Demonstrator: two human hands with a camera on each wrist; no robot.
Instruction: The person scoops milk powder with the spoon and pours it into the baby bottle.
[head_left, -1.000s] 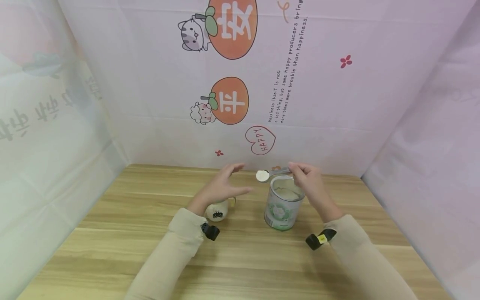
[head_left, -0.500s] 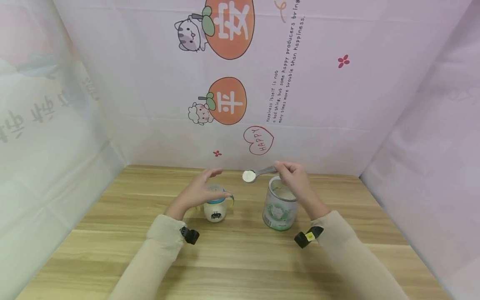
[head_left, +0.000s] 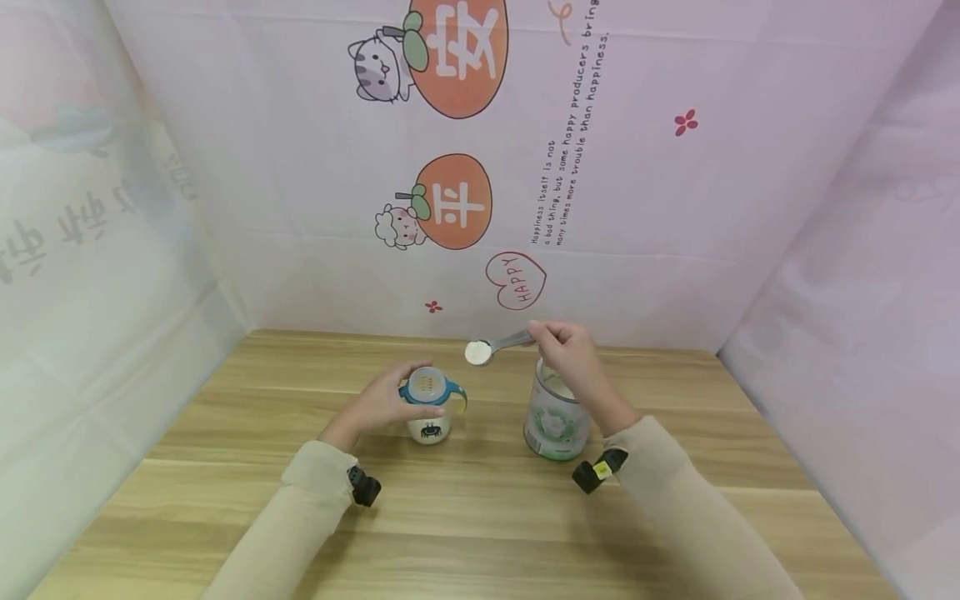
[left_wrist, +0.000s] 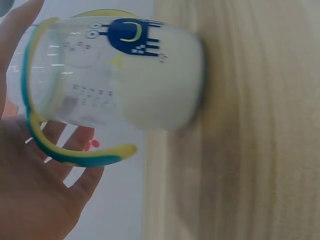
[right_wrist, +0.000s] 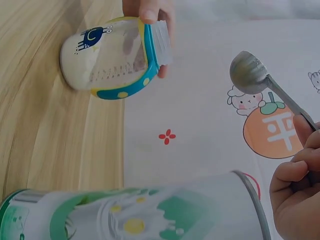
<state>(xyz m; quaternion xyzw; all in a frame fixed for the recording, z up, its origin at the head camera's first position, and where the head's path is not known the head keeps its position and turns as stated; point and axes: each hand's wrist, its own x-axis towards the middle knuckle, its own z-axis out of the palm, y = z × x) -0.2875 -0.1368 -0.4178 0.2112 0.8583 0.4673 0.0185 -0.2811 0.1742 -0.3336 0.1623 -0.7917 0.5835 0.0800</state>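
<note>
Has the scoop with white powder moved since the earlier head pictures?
Yes. Judged against the printed HAPPY heart, the scoop has moved to the picture's left, closer to the bottle.

There's smooth metal on the scoop (right_wrist: 247, 75)! Glossy clear plastic on the left bottle (right_wrist: 117, 55), metal-rimmed can (head_left: 557, 429) right, wood-grained table (head_left: 480, 533), creased matt cloth (head_left: 637, 208) far.

On head cam I'm seeing a wood-grain desk (head_left: 465, 533) boxed in by pale walls (head_left: 840, 275), wrinkly like cloth. Back one's got orange fruits (head_left: 454, 202), a cat (head_left: 378, 71), a sheep (head_left: 400, 227), a red HAPPY heart (head_left: 516, 281) and sideways English text (head_left: 581, 150). Left side's prints (head_left: 97, 208) look washed out. Light's pretty soft.
</note>
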